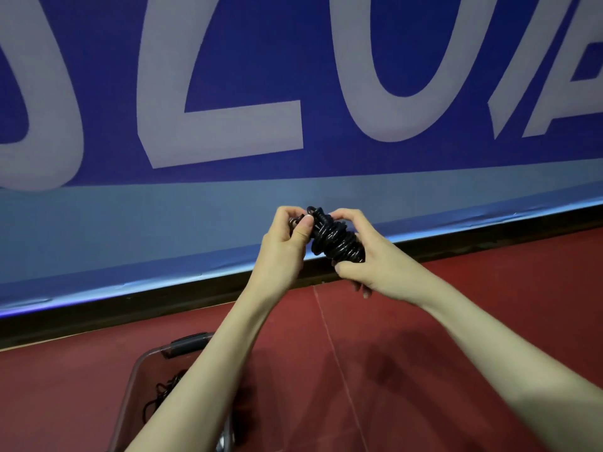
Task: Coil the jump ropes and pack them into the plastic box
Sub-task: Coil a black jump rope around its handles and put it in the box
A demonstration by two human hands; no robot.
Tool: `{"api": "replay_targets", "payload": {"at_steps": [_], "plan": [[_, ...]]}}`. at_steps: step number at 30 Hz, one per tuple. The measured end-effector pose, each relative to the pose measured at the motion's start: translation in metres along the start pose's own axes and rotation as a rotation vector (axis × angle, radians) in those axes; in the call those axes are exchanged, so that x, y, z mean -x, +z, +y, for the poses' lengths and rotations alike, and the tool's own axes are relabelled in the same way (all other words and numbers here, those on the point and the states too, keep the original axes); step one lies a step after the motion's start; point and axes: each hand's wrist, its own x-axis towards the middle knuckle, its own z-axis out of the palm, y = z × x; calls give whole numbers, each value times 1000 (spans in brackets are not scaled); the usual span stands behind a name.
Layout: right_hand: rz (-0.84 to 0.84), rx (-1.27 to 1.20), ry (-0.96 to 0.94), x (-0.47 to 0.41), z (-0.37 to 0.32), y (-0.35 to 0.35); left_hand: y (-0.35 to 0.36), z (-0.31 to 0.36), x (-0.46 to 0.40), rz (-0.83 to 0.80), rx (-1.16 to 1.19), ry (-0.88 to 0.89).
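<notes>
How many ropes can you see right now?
2: one coiled rope held up between the left hand and right hand, one in the box below; more may hide under the arm.

Two bare forearms, no sleeves visible

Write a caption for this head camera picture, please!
Both hands, left and right, grip a coiled black jump rope above a clear plastic box.

Red floor (391, 370) w/ clear plastic box (138, 383) sitting on it, lower left.
</notes>
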Motion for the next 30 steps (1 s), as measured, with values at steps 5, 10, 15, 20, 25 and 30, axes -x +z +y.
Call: {"api": "replay_targets", "payload": {"at_steps": [5, 10, 15, 20, 25, 30], "plan": [[40, 5, -85, 3, 13, 5, -3, 3, -1, -16, -42, -93], [159, 77, -141, 1, 18, 13, -4, 8, -3, 0, -160, -103], [184, 195, -140, -4, 17, 12, -5, 9, -5, 10, -153, -127], [206, 70, -124, -7, 14, 6, -8, 4, 0, 75, -36, -71], [194, -116, -81, -9, 11, 6, -8, 1, 6, 77, 101, 12], [148, -251, -19, -9, 6, 3, -8, -2, 8, 217, 229, 82]]}}
